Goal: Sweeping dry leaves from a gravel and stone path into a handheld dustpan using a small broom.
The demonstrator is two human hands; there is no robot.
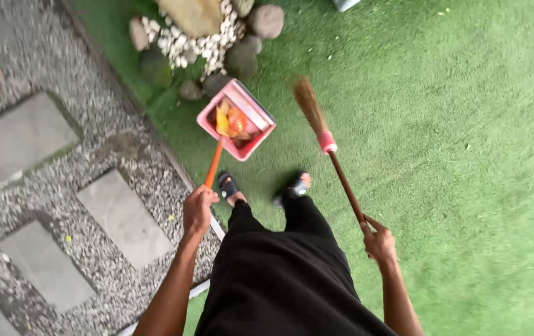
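Leaves [232,121] sit gathered in the pink dustpan [237,119], orange and yellow ones heaped in its tray, so we judge a good part of the sweeping done. Artificial grass [453,155] around us looks mostly clean; only a few pale specks show far off toward the top right, too small for us to tell what they are. We note our left hand [198,208] closed fully round the orange handle [213,164] of the dustpan, fingers wrapped tight, the pan held out in front of our feet and seemingly lifted off the grass, though we cannot tell for sure. Our right hand [379,241] is closed round the top of the brown stick of the broom [329,149], thumb set along the stick; the bristle head is blurred and points up toward the rock bed. Dustpan and broom head are near each other but apart. Beyond them lies a cluster of round stones [242,56] with white pebbles [186,40]. To our left runs a gravel path [124,149] set with grey paving slabs [21,137]. We wear black trousers and dark sandals [227,185].
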